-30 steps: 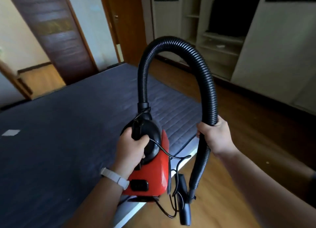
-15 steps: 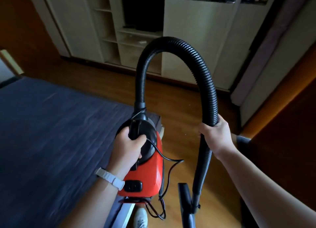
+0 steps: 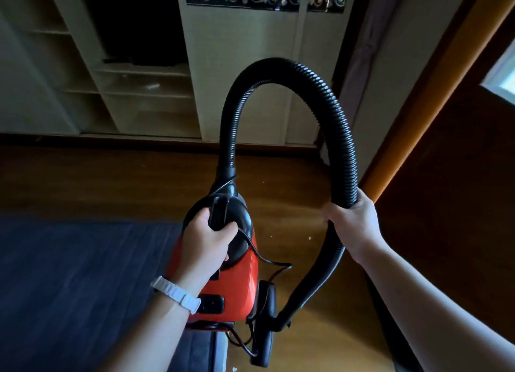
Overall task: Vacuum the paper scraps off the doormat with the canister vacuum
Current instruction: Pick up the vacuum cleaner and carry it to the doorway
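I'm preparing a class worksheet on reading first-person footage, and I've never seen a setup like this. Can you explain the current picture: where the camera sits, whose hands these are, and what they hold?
No machine does the work here. A person wears a wide-angle camera on the head, so you look forward and down along their own two arms. The left hand grips the black handle on top of a red canister vacuum, which seems to be carried clear of the floor. The right hand grips the black ribbed hose, which arches up from the vacuum and back down to the nozzle near the bottom edge. A thin black cord dangles beside the red body. Below are a wooden floor and, at left, a dark blue padded surface. Shelves stand against the far wall. I cannot make out a doormat here.
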